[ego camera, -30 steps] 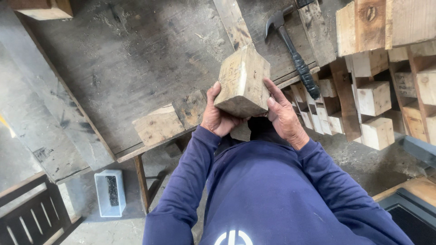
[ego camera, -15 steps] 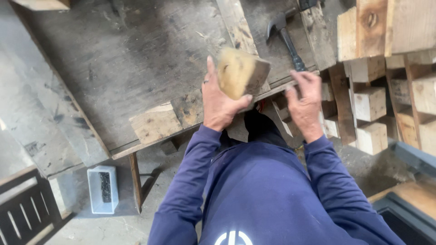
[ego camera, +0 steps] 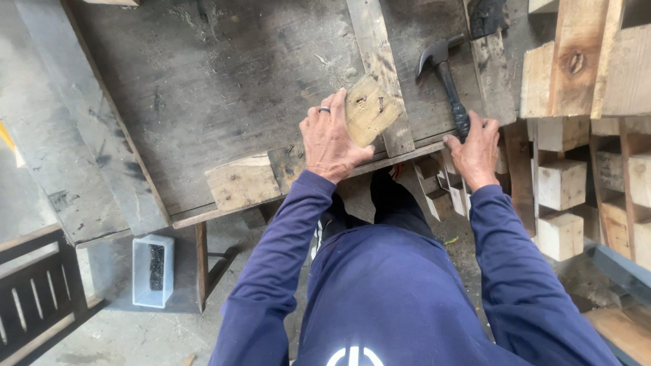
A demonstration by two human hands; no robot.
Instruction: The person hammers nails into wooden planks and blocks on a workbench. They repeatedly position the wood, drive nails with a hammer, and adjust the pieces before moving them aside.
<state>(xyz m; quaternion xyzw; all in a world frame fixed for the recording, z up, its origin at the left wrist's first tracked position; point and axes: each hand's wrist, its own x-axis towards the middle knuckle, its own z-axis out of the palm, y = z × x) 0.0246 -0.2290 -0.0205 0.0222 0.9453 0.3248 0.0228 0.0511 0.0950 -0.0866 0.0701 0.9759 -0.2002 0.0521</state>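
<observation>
One camera sits on the person's head and looks straight down, close over the worn grey wooden workbench [ego camera: 224, 88] and both arms.
</observation>
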